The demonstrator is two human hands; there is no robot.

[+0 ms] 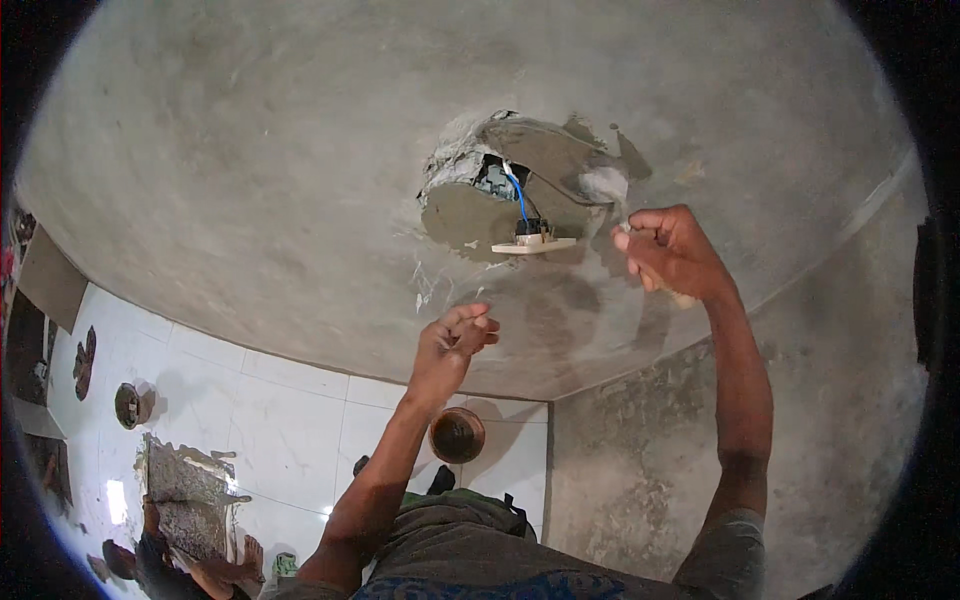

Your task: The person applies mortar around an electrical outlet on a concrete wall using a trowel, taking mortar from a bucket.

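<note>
A small trowel (605,186) with a pale, motion-blurred blade meets the wall beside a rough recess. My right hand (672,255) is closed round its handle, whose light end shows below the palm. The grey plaster (465,215) round the recess looks wet. Inside the recess sits an electrical box (493,177), partly hidden. A blue wire (521,198) runs from it to a white socket plate (530,245), which hangs out from the wall. My left hand (452,345) is below and left of the plate, fingers loosely bent and apart, nothing visible in them.
Below stands a round brown bucket (457,435) on the white tiled floor (285,405). Farther left are a smaller pot (128,405) and a mortar-covered board (190,495). Another person (165,570) is at the lower left. A second wall (650,430) meets this one at the right.
</note>
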